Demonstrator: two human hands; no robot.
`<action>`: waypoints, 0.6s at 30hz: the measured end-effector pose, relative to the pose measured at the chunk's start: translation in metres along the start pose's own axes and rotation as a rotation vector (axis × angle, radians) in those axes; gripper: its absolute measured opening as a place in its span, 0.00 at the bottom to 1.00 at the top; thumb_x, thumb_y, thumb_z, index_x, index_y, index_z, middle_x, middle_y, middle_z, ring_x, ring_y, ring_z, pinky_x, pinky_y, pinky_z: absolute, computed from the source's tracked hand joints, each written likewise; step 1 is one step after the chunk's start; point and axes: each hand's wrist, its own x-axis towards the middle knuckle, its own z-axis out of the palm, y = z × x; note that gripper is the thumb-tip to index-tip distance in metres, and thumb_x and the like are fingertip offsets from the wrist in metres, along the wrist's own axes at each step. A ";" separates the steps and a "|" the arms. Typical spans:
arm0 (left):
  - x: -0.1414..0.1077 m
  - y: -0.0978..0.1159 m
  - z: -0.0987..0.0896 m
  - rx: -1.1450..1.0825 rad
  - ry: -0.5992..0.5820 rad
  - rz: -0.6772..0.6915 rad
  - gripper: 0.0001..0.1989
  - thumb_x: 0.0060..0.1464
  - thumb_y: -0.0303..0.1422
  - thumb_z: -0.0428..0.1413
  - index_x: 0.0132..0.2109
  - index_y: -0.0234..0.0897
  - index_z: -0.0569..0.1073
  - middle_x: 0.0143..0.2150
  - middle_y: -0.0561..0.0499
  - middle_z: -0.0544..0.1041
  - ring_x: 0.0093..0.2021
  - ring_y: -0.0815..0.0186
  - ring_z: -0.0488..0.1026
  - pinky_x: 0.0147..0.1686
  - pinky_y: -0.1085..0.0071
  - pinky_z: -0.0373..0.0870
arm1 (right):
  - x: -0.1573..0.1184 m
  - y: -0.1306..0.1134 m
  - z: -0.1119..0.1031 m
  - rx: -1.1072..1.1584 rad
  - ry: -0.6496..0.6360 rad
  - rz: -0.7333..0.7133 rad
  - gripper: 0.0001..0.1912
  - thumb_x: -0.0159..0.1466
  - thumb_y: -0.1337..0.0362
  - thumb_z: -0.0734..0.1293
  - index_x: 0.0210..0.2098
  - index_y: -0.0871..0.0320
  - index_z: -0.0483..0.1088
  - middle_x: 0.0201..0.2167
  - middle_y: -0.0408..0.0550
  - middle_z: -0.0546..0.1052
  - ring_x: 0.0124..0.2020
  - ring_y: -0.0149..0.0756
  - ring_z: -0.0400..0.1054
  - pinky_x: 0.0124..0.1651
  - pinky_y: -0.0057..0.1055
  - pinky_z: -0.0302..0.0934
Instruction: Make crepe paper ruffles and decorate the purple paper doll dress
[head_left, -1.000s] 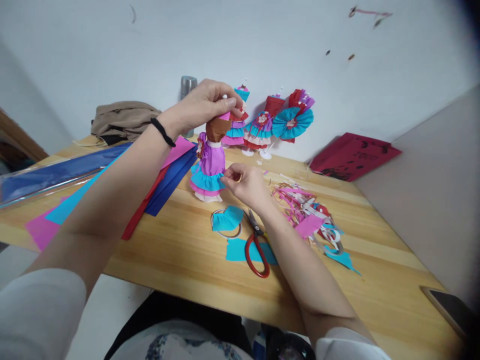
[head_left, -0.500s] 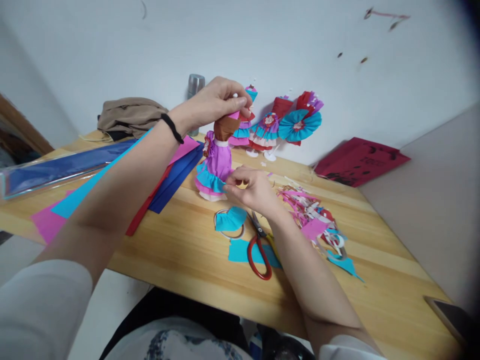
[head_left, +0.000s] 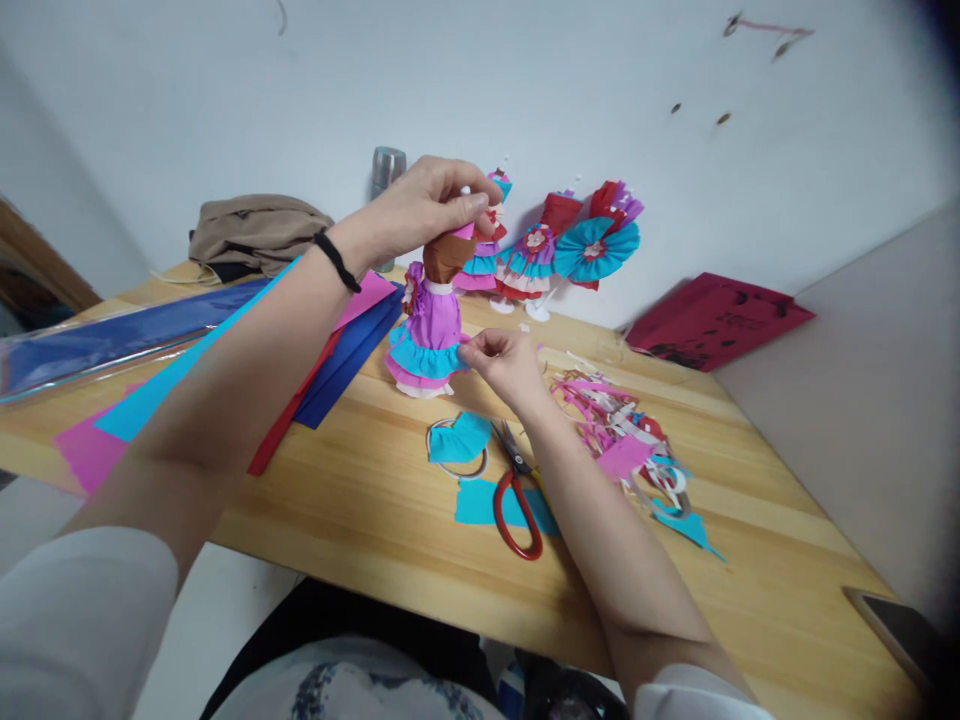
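A miniature dress form stands upright on the table, in a crepe-paper dress with a brown top, purple skirt and a blue ruffle above pink and white layers. From above, my left hand curls its fingers around the white-tipped neck of the form. My right hand pinches the ruffle's right edge between thumb and forefinger. Just below lie a roll of tape with a piece of blue crepe paper on it, and red-handled scissors over another blue piece.
Behind stand several dressed forms, one with a blue paper rosette. Paper scraps are heaped at the right, near a dark pink bag. At left lie folded crepe sheets, a brown cloth and a tumbler.
My right hand has shifted slightly right along the skirt, and more of the blue ruffle shows. My left hand keeps its hold at the top of the form.
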 end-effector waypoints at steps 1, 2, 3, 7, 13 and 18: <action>-0.001 -0.002 0.000 0.011 0.002 0.011 0.09 0.63 0.26 0.57 0.47 0.36 0.80 0.38 0.49 0.85 0.47 0.58 0.81 0.54 0.59 0.75 | 0.000 -0.001 0.002 -0.022 0.011 -0.008 0.11 0.55 0.62 0.67 0.19 0.57 0.66 0.17 0.42 0.68 0.22 0.31 0.59 0.29 0.31 0.52; -0.002 -0.004 0.000 0.019 -0.002 0.028 0.11 0.64 0.27 0.56 0.51 0.37 0.79 0.38 0.49 0.85 0.46 0.59 0.81 0.54 0.58 0.75 | -0.001 -0.002 0.003 -0.043 0.024 -0.016 0.11 0.55 0.62 0.67 0.19 0.57 0.66 0.17 0.42 0.68 0.22 0.30 0.59 0.29 0.31 0.51; -0.002 -0.006 0.000 0.022 -0.009 0.046 0.13 0.66 0.28 0.55 0.54 0.37 0.77 0.39 0.50 0.85 0.45 0.59 0.81 0.53 0.57 0.75 | -0.002 -0.003 0.005 -0.065 0.034 -0.021 0.11 0.55 0.63 0.67 0.18 0.56 0.65 0.17 0.42 0.68 0.22 0.30 0.59 0.29 0.31 0.51; -0.005 -0.011 0.002 -0.009 0.000 0.044 0.17 0.67 0.31 0.54 0.61 0.40 0.72 0.40 0.49 0.85 0.44 0.59 0.81 0.51 0.57 0.76 | -0.004 -0.008 0.008 -0.101 0.043 -0.008 0.12 0.56 0.63 0.66 0.18 0.56 0.64 0.17 0.41 0.65 0.21 0.30 0.56 0.28 0.31 0.48; -0.016 -0.007 -0.001 -0.147 0.120 0.124 0.14 0.68 0.31 0.53 0.57 0.43 0.75 0.56 0.51 0.80 0.62 0.55 0.72 0.62 0.59 0.66 | -0.008 -0.013 0.009 -0.136 0.069 -0.008 0.12 0.56 0.64 0.65 0.18 0.55 0.62 0.16 0.39 0.63 0.21 0.30 0.55 0.27 0.31 0.46; -0.046 -0.046 -0.008 -0.191 0.443 0.088 0.11 0.64 0.32 0.56 0.52 0.43 0.76 0.60 0.48 0.77 0.63 0.57 0.71 0.62 0.61 0.67 | -0.008 -0.015 0.002 -0.175 0.053 -0.032 0.09 0.57 0.62 0.65 0.21 0.57 0.68 0.19 0.42 0.70 0.23 0.31 0.60 0.29 0.31 0.49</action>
